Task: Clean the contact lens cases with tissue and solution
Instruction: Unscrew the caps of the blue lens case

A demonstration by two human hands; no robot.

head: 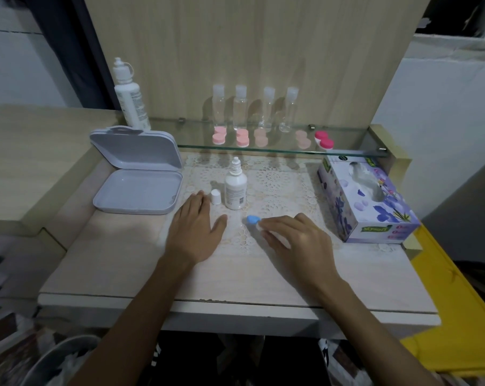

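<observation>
While the right hand [297,238] is pinching the small blue-capped contact lens case [254,220] at its fingertips, the uncapped white solution bottle [235,186] just beyond the flat, relaxed left-hand fingers [199,207] is risking a knock and spill.

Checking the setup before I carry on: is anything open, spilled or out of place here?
No spill shows. The small solution bottle stands uncapped, its white cap loose beside it on the table. The grey box lies open.

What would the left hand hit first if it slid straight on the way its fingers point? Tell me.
Most likely the loose white cap, just ahead of the left hand, fingers flat on the table. The open small solution bottle stands right of that line.
</observation>
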